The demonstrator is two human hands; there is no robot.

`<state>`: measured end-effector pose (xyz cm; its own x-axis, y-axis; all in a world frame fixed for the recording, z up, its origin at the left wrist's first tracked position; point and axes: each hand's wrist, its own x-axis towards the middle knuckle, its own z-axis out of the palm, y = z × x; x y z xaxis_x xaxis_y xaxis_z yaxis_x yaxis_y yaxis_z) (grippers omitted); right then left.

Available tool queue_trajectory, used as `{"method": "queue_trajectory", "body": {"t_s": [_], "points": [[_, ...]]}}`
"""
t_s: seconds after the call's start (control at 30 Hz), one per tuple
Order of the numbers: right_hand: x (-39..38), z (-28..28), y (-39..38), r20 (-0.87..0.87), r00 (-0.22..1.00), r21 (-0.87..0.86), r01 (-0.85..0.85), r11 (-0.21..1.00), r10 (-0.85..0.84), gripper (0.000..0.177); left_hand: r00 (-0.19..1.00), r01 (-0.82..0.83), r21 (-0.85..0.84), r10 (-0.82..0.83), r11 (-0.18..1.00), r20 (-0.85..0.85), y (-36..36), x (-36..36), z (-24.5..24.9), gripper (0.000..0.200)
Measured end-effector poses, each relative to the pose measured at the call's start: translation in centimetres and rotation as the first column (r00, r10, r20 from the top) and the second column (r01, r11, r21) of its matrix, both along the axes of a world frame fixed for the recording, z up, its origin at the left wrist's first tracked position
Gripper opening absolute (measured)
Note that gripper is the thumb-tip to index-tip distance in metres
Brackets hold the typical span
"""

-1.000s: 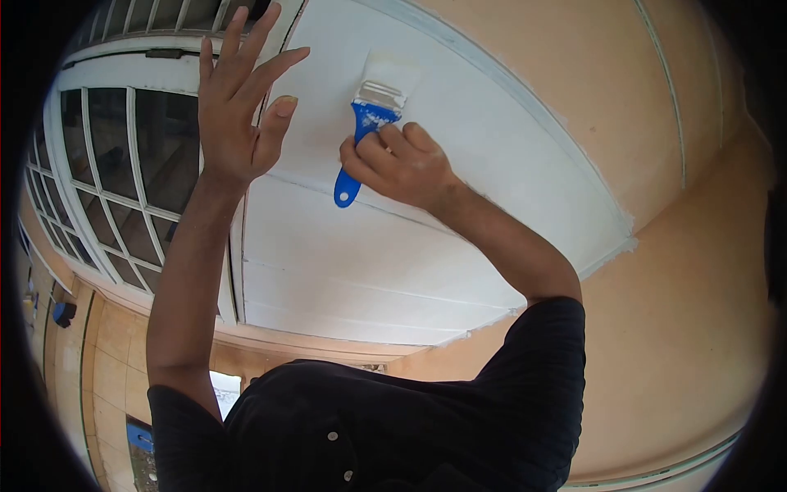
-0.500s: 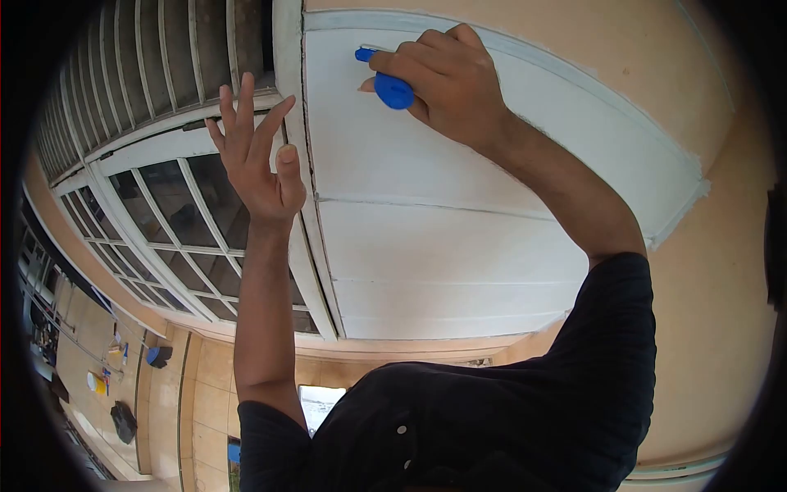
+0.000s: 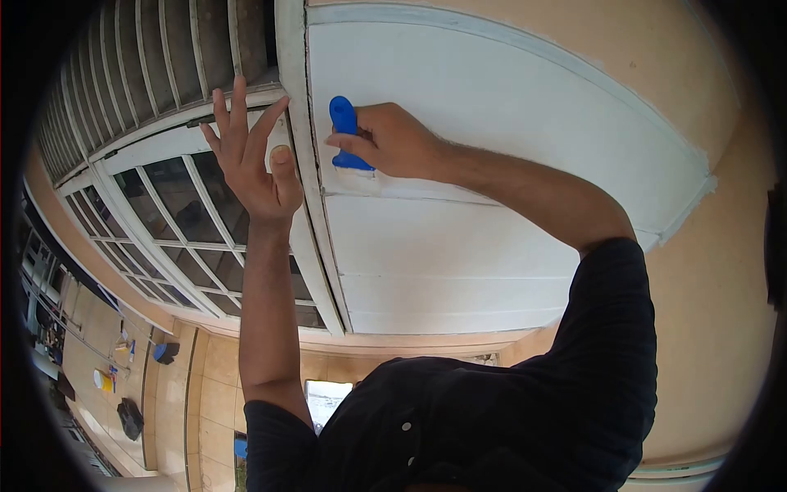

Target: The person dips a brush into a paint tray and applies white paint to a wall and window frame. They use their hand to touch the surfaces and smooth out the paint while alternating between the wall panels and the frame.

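Note:
My right hand [image 3: 385, 141] is wrapped round the blue handle of a paintbrush [image 3: 344, 116]. The pale bristles point down and touch or nearly touch the white panel [image 3: 426, 82], just above its horizontal seam and close to its left edge. My left hand [image 3: 256, 160] is raised with its fingers spread and nothing in it. It is in front of the white window frame [image 3: 190, 149], left of the brush.
Grey louvre slats [image 3: 168, 57] are at the upper left, above the paned window. A peach wall [image 3: 705, 328] borders the panel on the right. On the tiled floor at the lower left lie a yellow-and-white container [image 3: 103, 380], a black bag [image 3: 129, 418] and a blue object [image 3: 166, 353].
My right hand has moved down and left with the brush, from the panel's top to just above the seam. The brush has turned so its bristles point down. My left hand stays spread, almost in place.

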<state>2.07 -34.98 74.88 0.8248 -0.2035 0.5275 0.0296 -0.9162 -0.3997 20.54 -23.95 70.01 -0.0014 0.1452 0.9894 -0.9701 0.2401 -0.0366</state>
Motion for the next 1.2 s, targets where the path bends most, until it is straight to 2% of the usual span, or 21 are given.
{"method": "queue_trajectory", "body": {"t_s": [0.07, 0.13, 0.2, 0.23, 0.3, 0.37, 0.4, 0.47, 0.53, 0.57, 0.63, 0.67, 0.7, 0.77, 0.8, 0.87, 0.9, 1.0, 1.07, 1.13, 1.2], "points": [[-0.6, 4.9, 0.1, 0.059, 0.985, -0.228, 0.170, 0.959, -0.161, 0.040, 0.998, -0.059, 0.018, 0.059, 0.998, -0.001, 0.9, -0.6, 0.4, 0.065], [-1.5, 7.4, 0.0, 0.286, 0.944, -0.510, 0.297, 0.807, -0.167, 0.035, 0.992, -0.126, 0.025, 0.126, 0.992, -0.016, 1.3, -0.5, 0.3, 0.072], [-2.1, 7.9, -0.6, 0.496, 0.844, -0.768, 0.319, 0.555, 0.202, 0.025, 0.990, -0.143, 0.015, 0.143, 0.990, -0.009, 1.7, 0.1, -0.2, 0.072], [-2.5, 7.6, -0.7, 0.482, 0.850, -0.775, 0.300, 0.556, 0.213, 0.025, 0.988, -0.154, 0.015, 0.154, 0.988, -0.026, 1.8, 0.5, -0.4, 0.072], [-3.3, 6.3, -0.8, 0.433, 0.822, -0.891, 0.452, 0.040, 0.369, 0.021, 0.998, -0.050, -0.038, 0.048, 0.998, -0.031, 1.6, 1.3, -0.8, 0.058], [-3.2, 2.5, -1.2, 0.339, 0.919, -0.939, 0.342, 0.020, 0.202, 0.018, 0.998, -0.051, -0.042, 0.049, 0.998, -0.050, 1.8, 1.6, -1.0, 0.058], [-3.2, 0.0, -1.2, 0.241, 0.958, -0.963, 0.256, -0.085, 0.154, 0.019, 0.998, -0.035, -0.039, 0.033, 0.999, -0.050, 1.9, 1.7, -1.0, 0.058], [-3.8, -5.5, -1.6, -0.007, 0.971, -0.998, -0.023, 0.066, 0.238, 0.021, 0.998, -0.037, -0.047, 0.035, 0.998, -0.044, 2.0, 1.7, -1.0, 0.058], [-5.0, -6.5, -0.3, -0.184, 0.966, -0.892, -0.240, 0.382, 0.180, 0.013, 0.999, -0.041, -0.057, 0.040, 0.998, -0.026, 1.9, 1.7, -0.9, 0.058], [-5.0, -5.6, -0.4, -0.188, 0.966, -0.893, -0.242, 0.380, 0.175, 0.013, 0.999, -0.037, -0.060, 0.036, 0.998, -0.029, 1.8, 1.8, -0.9, 0.058], [-4.4, -1.7, -0.2, -0.013, 0.995, -0.584, -0.089, 0.807, 0.101, 0.016, 0.999, -0.041, -0.036, 0.040, 0.999, -0.023, 1.7, 1.7, -1.1, 0.058], [-4.8, 1.3, -0.6, -0.066, 0.998, -0.650, -0.024, 0.759, -0.025, 0.022, 0.999, -0.037, -0.028, 0.037, 0.999, -0.021, 1.6, 1.5, -1.2, 0.058], [-5.1, 3.8, -0.3, 0.099, 0.992, -0.653, 0.125, 0.747, -0.079, 0.021, 0.999, -0.033, -0.026, 0.033, 0.999, -0.021, 1.5, 1.3, -1.2, 0.057], [-5.7, 7.6, -0.2, 0.363, 0.926, -0.779, 0.243, 0.577, 0.100, 0.020, 0.999, -0.030, -0.029, 0.029, 0.999, -0.028, 1.3, 1.4, -1.2, 0.057], [-5.8, 7.6, -0.4, 0.356, 0.929, -0.781, 0.236, 0.578, 0.102, 0.020, 0.999, -0.023, -0.032, 0.022, 0.999, -0.025, 1.1, 1.4, -1.3, 0.056], [-5.8, 7.0, -0.6, 0.395, 0.880, -0.917, 0.359, 0.176, 0.264, 0.017, 1.000, -0.014, -0.029, 0.014, 0.999, -0.027, 1.0, 1.4, -1.6, 0.055], [-5.6, 5.4, -0.9, 0.370, 0.892, -0.929, 0.362, 0.081, 0.260, 0.022, 1.000, -0.006, -0.029, 0.005, 1.000, -0.022, 0.9, 1.4, -1.7, 0.054], [-5.6, -2.1, -2.1, 0.133, 0.984, -0.989, 0.139, -0.042, 0.119, 0.017, 1.000, -0.003, -0.022, 0.002, 1.000, -0.024, 1.0, 1.2, -2.0, 0.053], [-6.0, -6.4, -1.7, -0.074, 0.972, -0.982, -0.110, 0.156, 0.222, 0.016, 1.000, -0.009, -0.018, 0.009, 1.000, -0.025, 1.1, 1.3, -2.0, 0.053], [-6.0, -7.8, -1.6, -0.131, 0.965, -0.864, -0.223, 0.451, 0.226, 0.015, 1.000, -0.010, -0.012, 0.010, 1.000, -0.016, 1.0, 1.3, -2.1, 0.053], [-5.4, -4.4, -1.5, -0.057, 0.981, -0.670, -0.174, 0.722, 0.184, 0.013, 0.998, -0.064, 0.011, 0.065, 0.998, -0.025, 1.3, 0.7, -1.7, 0.063]]}}
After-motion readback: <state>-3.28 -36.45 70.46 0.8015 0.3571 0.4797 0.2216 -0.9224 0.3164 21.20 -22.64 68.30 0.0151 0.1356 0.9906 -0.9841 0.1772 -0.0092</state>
